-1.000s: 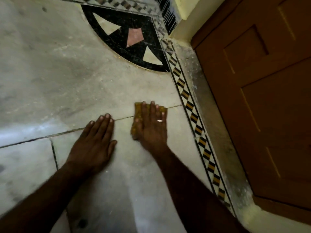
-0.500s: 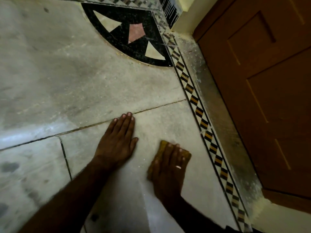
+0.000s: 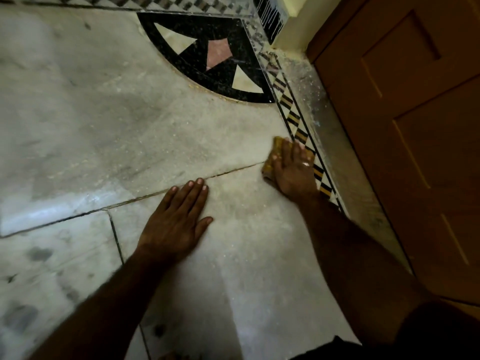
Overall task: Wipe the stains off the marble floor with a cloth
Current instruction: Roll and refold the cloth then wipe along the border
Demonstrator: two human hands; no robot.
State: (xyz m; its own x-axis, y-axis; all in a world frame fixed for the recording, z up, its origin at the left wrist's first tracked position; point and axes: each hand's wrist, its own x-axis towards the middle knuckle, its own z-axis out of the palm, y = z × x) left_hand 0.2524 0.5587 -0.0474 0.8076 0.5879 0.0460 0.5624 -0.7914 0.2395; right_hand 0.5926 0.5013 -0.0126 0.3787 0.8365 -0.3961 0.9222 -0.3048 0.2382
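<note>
My right hand (image 3: pixel 293 170) presses a folded yellow cloth (image 3: pixel 271 159) flat on the pale marble floor (image 3: pixel 130 126), right beside the striped inlay border (image 3: pixel 296 120). A ring shows on one finger. Most of the cloth is hidden under the palm; its left and far edges stick out. My left hand (image 3: pixel 179 219) lies flat on the floor with fingers spread, holding nothing, fingertips at a dark joint line between slabs. Dull grey smudges (image 3: pixel 39 254) mark the marble at lower left.
A brown wooden door (image 3: pixel 415 126) stands along the right, behind a dusty stone threshold strip (image 3: pixel 311 100). A black quarter-circle inlay with pale and pink triangles (image 3: pixel 215 63) sits in the far corner. A checkered border runs along the top edge.
My right hand has slid the cloth away from me and to the right, up against the striped border. My left hand stays planted on the floor.
</note>
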